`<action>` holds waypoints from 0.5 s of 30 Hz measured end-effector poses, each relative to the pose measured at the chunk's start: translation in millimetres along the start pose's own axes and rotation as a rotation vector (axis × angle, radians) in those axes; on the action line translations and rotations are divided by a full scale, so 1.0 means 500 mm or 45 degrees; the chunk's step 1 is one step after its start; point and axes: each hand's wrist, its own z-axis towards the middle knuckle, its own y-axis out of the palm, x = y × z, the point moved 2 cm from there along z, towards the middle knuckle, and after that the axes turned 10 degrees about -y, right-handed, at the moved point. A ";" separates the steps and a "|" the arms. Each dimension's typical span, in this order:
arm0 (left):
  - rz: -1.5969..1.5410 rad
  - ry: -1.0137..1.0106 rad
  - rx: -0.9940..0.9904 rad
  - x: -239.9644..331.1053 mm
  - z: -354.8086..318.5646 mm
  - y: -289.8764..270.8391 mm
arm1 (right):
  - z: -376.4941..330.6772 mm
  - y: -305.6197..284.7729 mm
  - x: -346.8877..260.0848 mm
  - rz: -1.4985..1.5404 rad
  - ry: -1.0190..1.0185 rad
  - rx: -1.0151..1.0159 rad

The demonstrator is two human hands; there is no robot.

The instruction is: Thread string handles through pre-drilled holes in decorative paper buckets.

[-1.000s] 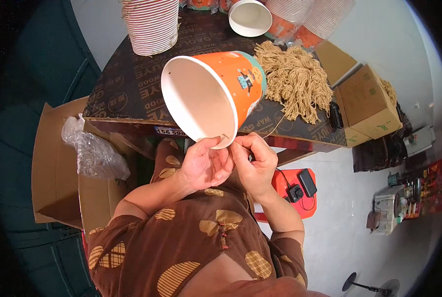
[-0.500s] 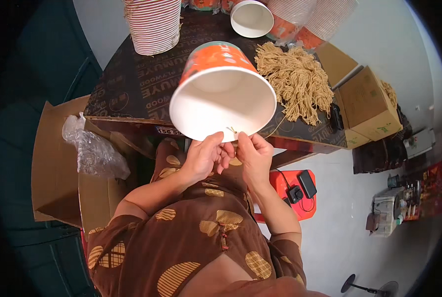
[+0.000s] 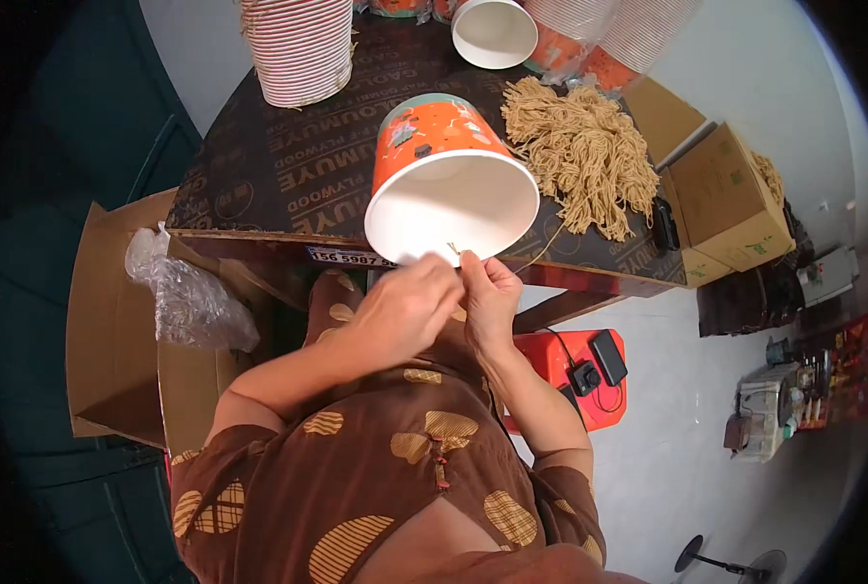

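Note:
An orange paper bucket [image 3: 434, 146] with a white inside lies on its side at the near edge of the dark table [image 3: 259, 165], its mouth toward me. My left hand [image 3: 405, 307] and my right hand [image 3: 490, 297] meet at the bucket's lower rim. Both pinch a thin tan cord [image 3: 453, 251] that pokes through the rim. The cord trails right toward a heap of tan cords [image 3: 580, 156] on the table beside the bucket.
A stack of striped paper buckets [image 3: 298, 44] stands at the back left, and a white cup mouth [image 3: 493, 31] and more stacked cups [image 3: 599, 34] at the back. Cardboard boxes [image 3: 726, 200] sit right, an open carton with plastic wrap [image 3: 181, 292] left. A red stool [image 3: 575, 375] holds a charger.
The bucket has turned and tipped, so its mouth faces me more squarely and sits lower on the table edge. Both hands stayed at its rim, working the cord.

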 end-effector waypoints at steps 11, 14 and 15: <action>0.570 0.108 -0.115 -0.055 0.093 0.023 | -0.001 -0.013 0.020 -0.040 0.041 -0.012; 0.522 0.112 -0.087 -0.059 0.101 0.024 | 0.002 -0.013 0.020 -0.054 0.029 -0.032; 0.509 0.116 -0.088 -0.061 0.103 0.025 | 0.003 -0.013 0.020 -0.053 0.021 -0.040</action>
